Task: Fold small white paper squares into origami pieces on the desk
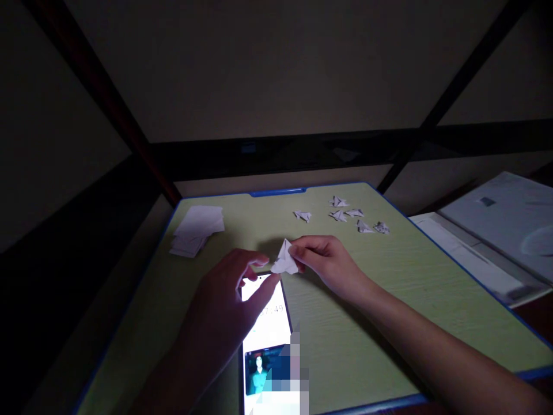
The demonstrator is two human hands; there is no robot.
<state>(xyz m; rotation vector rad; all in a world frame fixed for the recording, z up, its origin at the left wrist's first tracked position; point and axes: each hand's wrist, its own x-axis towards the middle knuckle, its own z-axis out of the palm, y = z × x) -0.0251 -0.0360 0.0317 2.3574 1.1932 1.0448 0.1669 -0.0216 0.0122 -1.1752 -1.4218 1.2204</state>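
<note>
A small white folded paper, roughly triangular with its tip up, is pinched at its right side by my right hand. To its left is my left hand, thumb and fingers apart; the thumb tip comes close to the paper's lower left corner, and whether they touch I cannot tell. Below the hands lies a lit phone on the table, its bright screen partly covered by my left hand and showing digits and a picture.
The pale green table has a blue rim. A stack of white paper sheets lies at its back left. Several folded paper pieces are spread at the back right. Beyond the right edge stands a white box.
</note>
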